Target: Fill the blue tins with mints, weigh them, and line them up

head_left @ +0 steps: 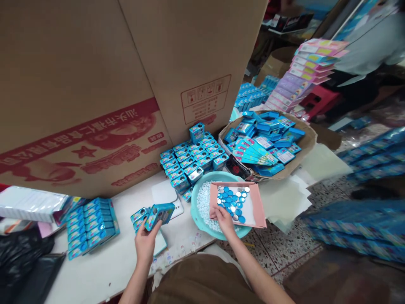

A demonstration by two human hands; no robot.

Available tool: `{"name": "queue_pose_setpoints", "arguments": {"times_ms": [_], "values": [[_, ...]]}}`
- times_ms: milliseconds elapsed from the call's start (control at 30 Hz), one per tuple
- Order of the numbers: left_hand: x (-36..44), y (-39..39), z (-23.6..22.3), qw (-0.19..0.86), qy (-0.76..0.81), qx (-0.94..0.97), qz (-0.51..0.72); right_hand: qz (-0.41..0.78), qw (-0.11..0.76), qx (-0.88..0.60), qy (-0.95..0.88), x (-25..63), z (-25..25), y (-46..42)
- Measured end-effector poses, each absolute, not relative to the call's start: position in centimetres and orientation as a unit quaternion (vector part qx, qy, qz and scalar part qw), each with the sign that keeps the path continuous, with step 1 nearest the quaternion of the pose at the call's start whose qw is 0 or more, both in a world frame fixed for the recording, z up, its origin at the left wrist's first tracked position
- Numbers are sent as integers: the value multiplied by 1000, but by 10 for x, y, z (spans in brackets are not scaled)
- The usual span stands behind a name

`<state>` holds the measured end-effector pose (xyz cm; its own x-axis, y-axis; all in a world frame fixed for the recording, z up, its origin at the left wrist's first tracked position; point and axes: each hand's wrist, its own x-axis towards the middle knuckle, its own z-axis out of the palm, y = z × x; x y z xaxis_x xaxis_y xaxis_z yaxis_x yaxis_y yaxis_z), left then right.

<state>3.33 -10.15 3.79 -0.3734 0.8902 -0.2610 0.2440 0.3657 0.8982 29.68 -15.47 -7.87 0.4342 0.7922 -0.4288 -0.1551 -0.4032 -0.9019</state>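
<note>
My left hand [146, 240] grips a small blue box [160, 213] by its lower edge, thumb on one side and fingers on the other. Close behind it, a few similar blue boxes [139, 214] sit on the white table. My right hand [224, 219] is over the left part of a shallow pink carton tray [259, 211], its fingertips pressed together; what they hold, if anything, is hidden. Blue and silver discs [234, 198] lie scattered in the tray. Beneath the tray is a turquoise basin [195, 213] of small pale beads [204, 198].
Rows of blue boxes [193, 156] stand against a large cardboard carton [79, 84]. More fill a cardboard container [311, 141] at right. Another block of boxes [91, 226] is at left, near black plastic [22, 257]. A phone [177, 209] lies behind my left hand. A person [370, 46] is at upper right.
</note>
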Motion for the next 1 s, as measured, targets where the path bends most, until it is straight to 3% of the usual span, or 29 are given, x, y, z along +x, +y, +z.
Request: {"name": "queue_pose_setpoints", "arguments": {"times_ms": [200,400,567,1000], "values": [[9,-31,25,245,756,574,198,450,480,-690,-303,294,-64,-161],[13,26,-22,218,715,656,100,437,450,-701,-338,290,-54,-175],[14,32,-40,226,704,667,92,412,408,-726,-370,292,-56,-195],[-28,17,-31,196,664,715,92,369,311,-698,-529,285,-43,-203]]}}
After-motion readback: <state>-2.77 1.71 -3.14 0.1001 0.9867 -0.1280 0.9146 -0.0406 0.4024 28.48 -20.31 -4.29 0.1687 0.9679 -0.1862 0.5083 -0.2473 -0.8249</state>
